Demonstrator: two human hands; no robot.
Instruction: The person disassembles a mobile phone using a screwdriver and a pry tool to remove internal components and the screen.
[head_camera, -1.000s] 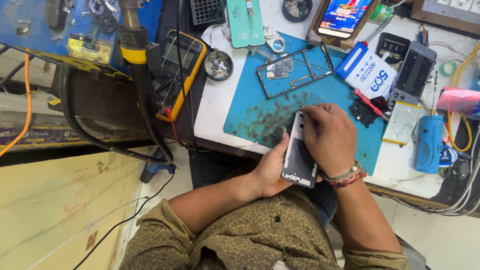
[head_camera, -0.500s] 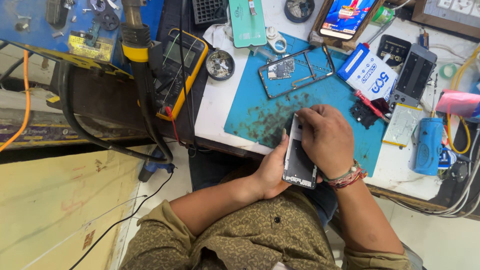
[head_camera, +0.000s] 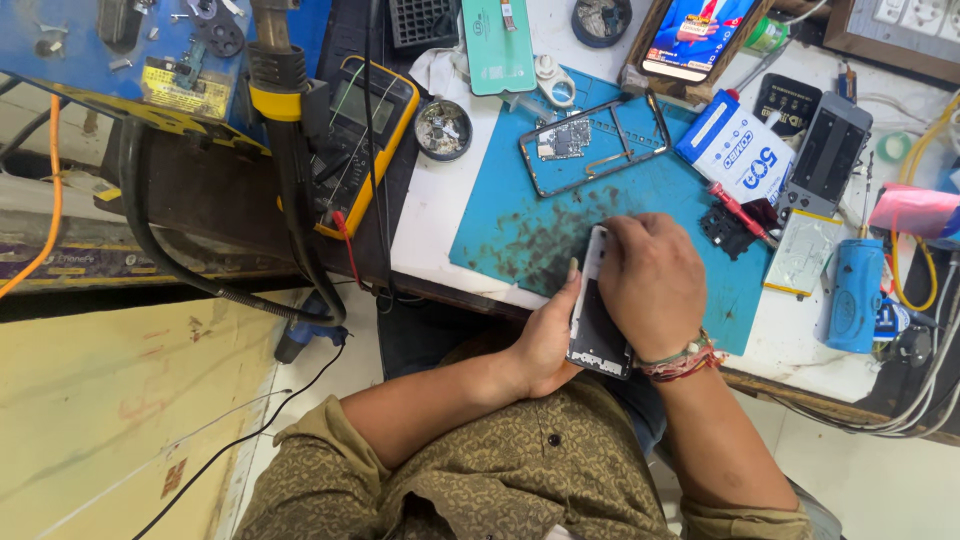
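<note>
- Slim rectangular opened phone with pale frame and dark inner face (head_camera: 596, 325), held upright over the near edge of the blue rubbery work mat (head_camera: 660, 190).
- Cradled from below by the left hand (head_camera: 548, 345), thumb along the frame edge.
- Gripped from above by the right hand (head_camera: 650, 285), fingers curled over its top.
- Bare metal phone frame (head_camera: 595, 143) lying flat further back on the mat.
- Yellow-cased multimeter (head_camera: 362, 140) at the white counter (head_camera: 440, 215) edge.

Cluttered white bench (head_camera: 440, 215), blue mat (head_camera: 640, 215)
</note>
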